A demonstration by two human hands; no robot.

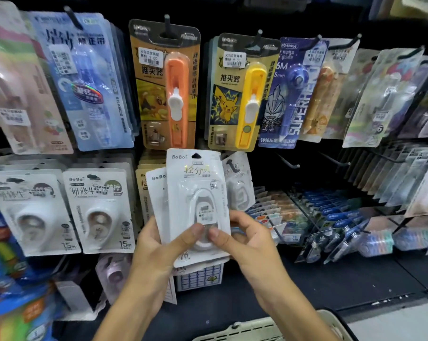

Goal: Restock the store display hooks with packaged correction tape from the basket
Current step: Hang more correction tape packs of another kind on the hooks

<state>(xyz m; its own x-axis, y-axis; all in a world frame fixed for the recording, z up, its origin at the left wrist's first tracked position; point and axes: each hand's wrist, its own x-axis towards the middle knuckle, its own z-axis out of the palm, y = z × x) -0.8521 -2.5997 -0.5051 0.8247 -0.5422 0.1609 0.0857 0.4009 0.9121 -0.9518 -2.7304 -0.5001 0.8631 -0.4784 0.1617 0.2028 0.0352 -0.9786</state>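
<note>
**A:** Which step is this?

**B:** Sorting the stock in hand, I'd judge. The left hand point(156, 244) grips a small fan of white correction tape packs point(195, 193) from below, thumb curled across the front of the top pack. The right hand point(242, 237) pinches that same top pack at its lower right edge, thumb in front, fingers point(236, 215) curled behind it.

**A:** So neither hand is free?

**B:** No, both are clamped on the packs. The packs sit upright in front of the display, just below the orange clip pusher card point(165, 87) and the yellow one point(240, 92).

**A:** And the basket?

**B:** Its pale rim point(257, 328) shows at the bottom edge, under the forearms. I cannot see what is left in it.

**A:** What does the next move call for?

**B:** Probably peeling 1 pack off with the right hand, then threading its hang hole point(196, 156) onto a hook. A matching white pack point(237, 183) hangs just right of the fan, and 2 bare hooks point(288, 162) stand further right.
</note>
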